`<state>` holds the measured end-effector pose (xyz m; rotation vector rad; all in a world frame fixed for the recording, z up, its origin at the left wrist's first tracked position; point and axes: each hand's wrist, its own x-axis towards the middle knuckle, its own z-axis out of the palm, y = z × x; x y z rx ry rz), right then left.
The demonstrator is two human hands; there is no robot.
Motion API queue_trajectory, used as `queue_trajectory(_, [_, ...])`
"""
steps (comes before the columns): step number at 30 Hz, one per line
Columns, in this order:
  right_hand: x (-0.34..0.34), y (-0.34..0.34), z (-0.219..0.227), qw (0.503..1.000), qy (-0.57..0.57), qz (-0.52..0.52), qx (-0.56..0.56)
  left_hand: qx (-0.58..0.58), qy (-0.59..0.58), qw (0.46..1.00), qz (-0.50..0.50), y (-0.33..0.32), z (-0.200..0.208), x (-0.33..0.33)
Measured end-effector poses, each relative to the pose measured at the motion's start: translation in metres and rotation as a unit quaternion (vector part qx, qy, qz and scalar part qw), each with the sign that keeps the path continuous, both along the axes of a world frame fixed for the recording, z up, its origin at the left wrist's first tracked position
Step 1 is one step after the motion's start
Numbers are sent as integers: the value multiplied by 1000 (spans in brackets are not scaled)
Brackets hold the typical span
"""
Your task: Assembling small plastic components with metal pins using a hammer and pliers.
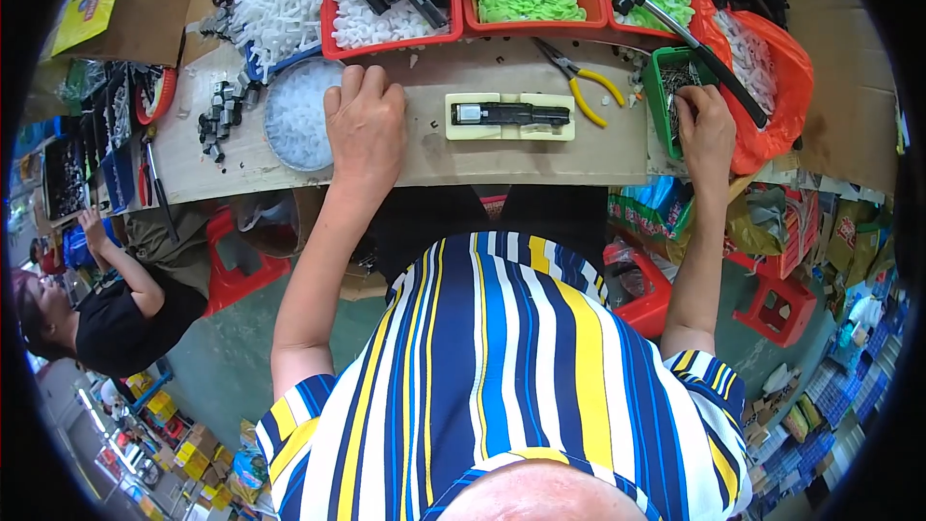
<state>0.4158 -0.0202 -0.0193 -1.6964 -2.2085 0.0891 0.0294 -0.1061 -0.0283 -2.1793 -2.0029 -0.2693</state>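
Note:
My left hand (367, 125) is closed, knuckles up, at the right rim of a round tub (297, 116) of small translucent white pieces. Whatever its curled fingers hold is hidden. At the right, my right hand (707, 128) reaches into a green bin (665, 101) of small thin metal parts. Its fingers pinch together among them, and I cannot make out what is between them. Between my hands, a cream block-shaped fixture (509, 98) lies on the bench. A long black part (521, 115) with a silvery piece at its left end sits in the fixture's groove.
Yellow-handled pliers (590, 95) lie right of the fixture. A hammer (690, 43) leans across the green bin and an orange bag (772, 68) of white parts. Red trays (391, 37) of white and green pieces line the back. Grey metal pieces (224, 111) lie left; another person sits beyond.

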Motion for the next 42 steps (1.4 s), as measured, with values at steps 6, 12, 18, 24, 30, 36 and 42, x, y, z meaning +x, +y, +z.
queue_trajectory(6, [-7, 1, 3, 999, 30, -9, -23, 38, -111, 991, -59, 7, -3, 1])
queue_trajectory(12, [-7, 7, 1, 995, 75, -30, -53, 48, -201, 975, -79, 10, -5, -6])
queue_trajectory(18, [-23, -5, 14, 972, 231, 6, -42, 40, -343, 935, -75, 12, 14, -1])
queue_trajectory(24, [-111, -34, 38, 912, 353, 158, -135, -55, -592, 803, -40, 5, 18, 32])
queue_trajectory(30, [-147, -46, 32, 878, 406, 210, -144, -16, -641, 766, -53, 2, 19, 55])
queue_trajectory(36, [-148, -48, 30, 883, 397, 197, -154, 26, -567, 818, -99, 1, 18, 53])
queue_trajectory(42, [-149, -51, 31, 882, 411, 188, -135, 41, -557, 823, -102, 0, 18, 51])
